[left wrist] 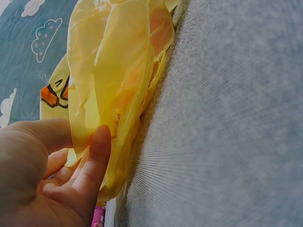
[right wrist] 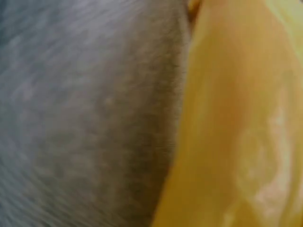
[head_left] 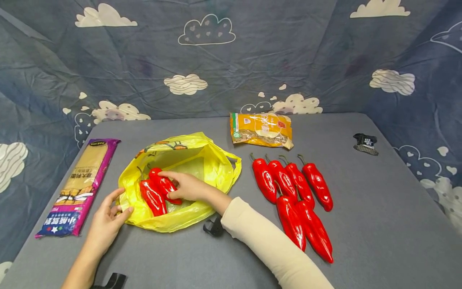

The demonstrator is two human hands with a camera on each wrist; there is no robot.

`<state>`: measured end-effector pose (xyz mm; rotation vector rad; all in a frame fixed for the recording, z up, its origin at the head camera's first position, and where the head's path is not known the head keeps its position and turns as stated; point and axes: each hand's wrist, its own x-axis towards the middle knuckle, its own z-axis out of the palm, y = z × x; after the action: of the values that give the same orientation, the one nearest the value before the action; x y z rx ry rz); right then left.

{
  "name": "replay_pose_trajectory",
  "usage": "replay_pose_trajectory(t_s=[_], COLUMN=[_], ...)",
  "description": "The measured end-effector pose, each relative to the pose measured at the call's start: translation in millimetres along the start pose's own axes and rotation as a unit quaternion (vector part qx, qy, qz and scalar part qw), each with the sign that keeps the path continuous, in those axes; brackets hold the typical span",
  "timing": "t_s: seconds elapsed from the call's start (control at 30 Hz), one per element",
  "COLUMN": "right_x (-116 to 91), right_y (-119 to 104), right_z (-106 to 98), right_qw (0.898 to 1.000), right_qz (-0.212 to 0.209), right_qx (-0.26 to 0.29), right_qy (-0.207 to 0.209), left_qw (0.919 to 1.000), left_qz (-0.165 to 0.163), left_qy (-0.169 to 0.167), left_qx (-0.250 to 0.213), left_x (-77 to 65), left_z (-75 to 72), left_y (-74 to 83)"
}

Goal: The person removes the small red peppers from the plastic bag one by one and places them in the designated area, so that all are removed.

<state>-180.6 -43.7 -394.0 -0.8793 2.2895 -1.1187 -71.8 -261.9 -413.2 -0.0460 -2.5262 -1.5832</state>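
Observation:
A yellow plastic bag (head_left: 216,168) lies with its mouth wide apart toward me, two red peppers inside. My left hand (head_left: 105,222) pinches the bag's left edge between thumb and fingers; the left wrist view shows the thumb against the thin yellow plastic (left wrist: 118,75). Reaching into the mouth, my right hand (head_left: 191,188) grips one red pepper (head_left: 162,182) with thumb and fingers. The other red pepper (head_left: 151,198) lies just left of it, touching it. In the right wrist view the bag's side (right wrist: 241,118) covers the hand.
Several red peppers (head_left: 294,216) lie right of the bag, beside my right sleeve. Behind them is an orange food packet (head_left: 261,130). A pasta packet (head_left: 81,184) lies far left, a small black crumpled item (head_left: 365,143) far right. Patterned cloth (head_left: 252,60) hangs behind the grey table (head_left: 390,224).

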Motion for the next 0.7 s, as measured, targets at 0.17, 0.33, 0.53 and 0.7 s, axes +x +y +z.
replay_pose_trajectory(t_s=[0.17,0.33,0.53,0.7], right_x=[-8.8,-33.1,-78.9,-125.8], right_y=[-2.2,-8.0,-13.7,-14.1], right_z=[-8.1,-24.2,-46.6,-68.0], right_qw=[0.999,0.999,0.997,0.99], right_qz=[0.022,0.002,-0.04,-0.069], right_qx=[0.031,0.042,0.061,0.092], right_qy=[-0.001,0.005,0.031,0.077], left_qw=[1.0,1.0,1.0,1.0], left_qz=[0.007,0.009,0.009,0.007], left_qy=[-0.001,-0.003,0.0,0.0], left_qx=[-0.003,-0.004,0.0,0.001], left_x=[0.2,-0.2,0.3,0.4], left_z=[1.2,1.0,-0.1,1.0], left_y=[-0.3,-0.3,0.7,0.8])
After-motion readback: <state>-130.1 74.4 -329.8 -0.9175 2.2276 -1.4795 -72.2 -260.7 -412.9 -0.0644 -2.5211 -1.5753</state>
